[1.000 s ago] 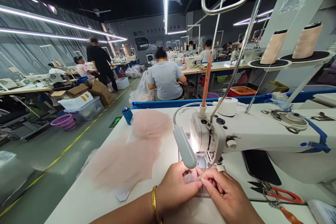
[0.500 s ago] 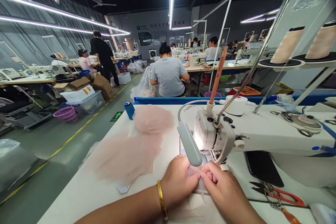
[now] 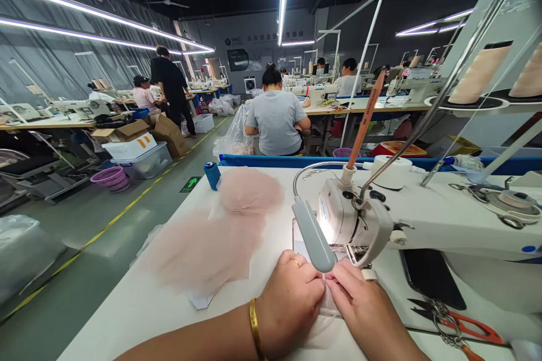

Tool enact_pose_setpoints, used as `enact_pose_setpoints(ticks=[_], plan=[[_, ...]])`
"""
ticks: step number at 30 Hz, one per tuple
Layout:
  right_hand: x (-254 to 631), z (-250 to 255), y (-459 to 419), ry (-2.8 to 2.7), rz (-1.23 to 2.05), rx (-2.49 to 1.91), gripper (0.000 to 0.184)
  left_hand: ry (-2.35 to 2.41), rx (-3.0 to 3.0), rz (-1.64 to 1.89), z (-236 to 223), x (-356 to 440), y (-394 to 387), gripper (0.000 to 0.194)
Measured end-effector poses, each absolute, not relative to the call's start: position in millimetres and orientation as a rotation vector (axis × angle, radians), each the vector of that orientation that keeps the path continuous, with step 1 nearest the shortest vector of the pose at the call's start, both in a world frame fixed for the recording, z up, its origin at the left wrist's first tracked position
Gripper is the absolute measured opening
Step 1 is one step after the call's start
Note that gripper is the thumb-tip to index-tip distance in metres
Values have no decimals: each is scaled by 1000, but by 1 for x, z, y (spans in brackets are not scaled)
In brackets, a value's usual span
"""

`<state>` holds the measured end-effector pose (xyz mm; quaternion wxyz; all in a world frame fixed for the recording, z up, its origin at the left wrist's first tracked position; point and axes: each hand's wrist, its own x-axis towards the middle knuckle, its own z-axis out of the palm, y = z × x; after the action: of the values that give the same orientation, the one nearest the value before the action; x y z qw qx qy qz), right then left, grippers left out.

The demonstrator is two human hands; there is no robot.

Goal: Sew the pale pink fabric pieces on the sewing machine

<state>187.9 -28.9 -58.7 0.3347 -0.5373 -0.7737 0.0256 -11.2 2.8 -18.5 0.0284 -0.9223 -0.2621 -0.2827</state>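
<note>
My left hand [image 3: 294, 296], with a ring and a gold bangle [image 3: 254, 321], is closed on the edge of a sheer pale pink fabric [image 3: 319, 334]. Beside it my right hand [image 3: 358, 296] pinches the same fabric, the fingertips of both hands nearly meeting. They are just in front of the needle area of a white sewing machine [image 3: 339, 208]. A grey lamp head [image 3: 313, 237] hangs over the fingertips and hides part of the fabric there. Left of my hands, sheer pink fabric pieces [image 3: 207, 251] lie spread on the white table [image 3: 139, 316], with another pink pile [image 3: 252, 189] behind them.
A blue thread spool [image 3: 212, 175] stands at the table's far left corner. On the right lie a black phone [image 3: 432, 276] and red-handled scissors [image 3: 474, 327]. A pencil [image 3: 367, 118] stands upright on the machine. A person in grey [image 3: 273, 118] sits ahead at another table.
The left hand has rolled over so its knuckles face up, fingers curled tighter around the fabric. The right hand still pinches beside it. The whole view has shifted slightly.
</note>
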Motion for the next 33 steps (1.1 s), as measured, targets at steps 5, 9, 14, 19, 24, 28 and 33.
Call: enact_pose_setpoints(ticks=[5, 9, 14, 19, 24, 28, 33], plan=[[195, -57, -31, -2168, -38, -1281, 28, -868, -2892, -816, -18, -14, 3, 9], [194, -52, -30, -2135, -126, -1266, 32, -902, -2865, -865, -18, -15, 6, 6], [195, -57, -27, -2108, -202, -1323, 38, -868, -2841, -917, -19, -14, 11, 7], [204, -71, -25, -2144, -258, -1400, 33, -859, -2801, -957, -23, -13, 13, 8], [204, -71, -25, -2156, -312, -1413, 36, -888, -2825, -892, -24, -13, 14, 10], [203, -58, -28, -2158, -344, -1311, 41, -970, -2978, -655, -8, -20, 10, 20], [210, -48, -35, -2276, -286, -1093, 35, -957, -3117, -371, 9, -27, -2, 53]])
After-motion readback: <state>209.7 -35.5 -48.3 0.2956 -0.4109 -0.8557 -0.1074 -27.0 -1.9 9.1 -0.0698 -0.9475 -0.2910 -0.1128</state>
